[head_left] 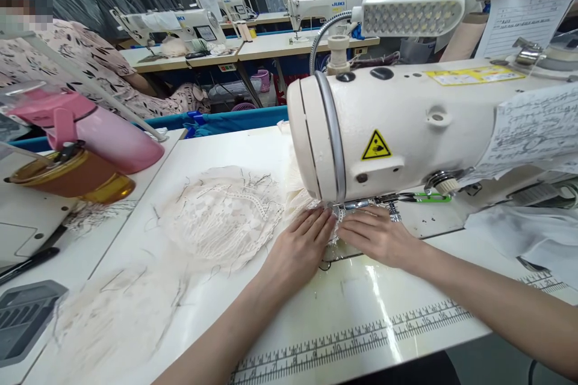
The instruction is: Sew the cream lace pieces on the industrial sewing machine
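Cream lace fabric [298, 200] lies under the head of a white sewing machine [406, 126]. My left hand [307, 240] rests on it just left of the needle area, fingers stretched out and pressing down. Close by on the right, my right hand [379, 237] lies with straight fingers at the lace edge beside the presser foot. The needle and the edge under my fingertips are mostly hidden. A round heap of cream lace pieces [221, 222] with loose dark threads spreads over the table [343, 319] to the left.
A sheer piece [117, 319] lies front left. A pink bottle [112, 132] and amber cup [72, 174] stand at left. Green-handled snips [427, 197] lie behind my right hand, with white cloth [528, 234] at right. A person in a patterned top [85, 60] sits at left.
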`<control>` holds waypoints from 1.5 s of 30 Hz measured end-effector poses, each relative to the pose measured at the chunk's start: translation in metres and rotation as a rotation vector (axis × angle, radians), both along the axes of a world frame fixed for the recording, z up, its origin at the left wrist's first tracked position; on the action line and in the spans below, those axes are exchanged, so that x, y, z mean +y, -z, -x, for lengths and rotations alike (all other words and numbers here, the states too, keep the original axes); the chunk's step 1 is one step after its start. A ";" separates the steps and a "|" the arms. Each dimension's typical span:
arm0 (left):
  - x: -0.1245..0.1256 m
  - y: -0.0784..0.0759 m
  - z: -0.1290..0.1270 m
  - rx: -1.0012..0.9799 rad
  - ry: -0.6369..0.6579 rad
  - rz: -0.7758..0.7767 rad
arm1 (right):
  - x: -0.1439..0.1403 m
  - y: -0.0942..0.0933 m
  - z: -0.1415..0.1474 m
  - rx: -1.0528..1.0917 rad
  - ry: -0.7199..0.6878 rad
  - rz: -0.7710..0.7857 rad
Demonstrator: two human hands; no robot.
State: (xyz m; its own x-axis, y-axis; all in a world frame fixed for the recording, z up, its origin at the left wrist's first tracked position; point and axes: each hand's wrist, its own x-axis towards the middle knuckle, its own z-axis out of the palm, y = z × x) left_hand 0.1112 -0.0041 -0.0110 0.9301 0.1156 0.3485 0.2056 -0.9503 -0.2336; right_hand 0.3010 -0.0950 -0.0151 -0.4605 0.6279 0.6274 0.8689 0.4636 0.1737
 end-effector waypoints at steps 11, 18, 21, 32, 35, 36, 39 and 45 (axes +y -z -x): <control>-0.006 0.003 -0.005 -0.053 -0.084 0.001 | -0.002 0.006 -0.001 0.030 0.022 0.086; -0.011 0.003 -0.007 -0.083 -0.110 -0.002 | -0.002 0.002 -0.002 0.020 0.115 0.084; -0.013 0.004 -0.006 -0.075 -0.130 -0.001 | -0.004 0.000 -0.003 -0.012 0.164 0.069; -0.015 0.001 -0.008 -0.042 -0.140 0.065 | -0.007 0.011 -0.013 -0.075 0.283 0.094; -0.015 0.002 -0.010 -0.062 -0.156 0.095 | -0.008 0.014 -0.017 -0.087 0.290 0.109; -0.015 0.002 -0.011 -0.065 -0.161 0.101 | -0.008 0.015 -0.018 -0.081 0.286 0.099; -0.016 0.002 -0.013 -0.074 -0.173 0.118 | -0.007 0.013 -0.018 -0.051 0.276 0.069; -0.016 0.003 -0.014 -0.099 -0.195 0.127 | -0.002 -0.001 -0.012 0.057 0.267 0.121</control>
State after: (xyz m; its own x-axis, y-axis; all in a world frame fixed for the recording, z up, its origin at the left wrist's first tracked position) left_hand 0.1252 -0.0198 -0.0140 0.8480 0.3377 0.4084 0.4036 -0.9110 -0.0848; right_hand 0.3126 -0.0971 -0.0144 -0.2350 0.7940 0.5606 0.9696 0.2318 0.0782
